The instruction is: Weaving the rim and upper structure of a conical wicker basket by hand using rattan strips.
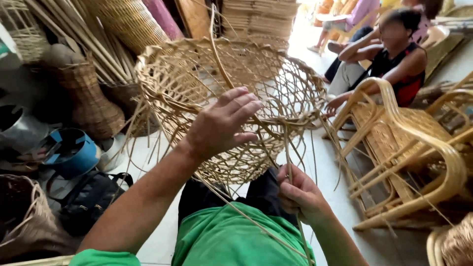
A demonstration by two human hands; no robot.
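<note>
- Weaving is what we see: a pale, open-lattice round rattan basket (pixel 231 103), unfinished, lies tipped on its side above our lap, its mouth turned toward us and loose strand ends hanging from its rim.
- Our left hand (pixel 221 123) rests flat against the near side of that basket, fingers straight and spread wide, its grip closed on nothing.
- Our right hand (pixel 298 194) sits just below the basket's lower edge, its grip pinched tight around a thin tan rattan strand (pixel 287 157) that runs up into the weave.
- Right of the basket stands a glossy bent-cane armchair frame (pixel 409 148), honey-coloured, on the pale floor.
- Beyond the basket, on its far right, a seated person in a dark sleeveless top (pixel 394 64) leans forward.
- Left of the basket stand a brown tightly woven vase-shaped basket (pixel 88 103) and a blue round helmet-like object (pixel 71 152); a black bag (pixel 91 197) lies lower left.
</note>
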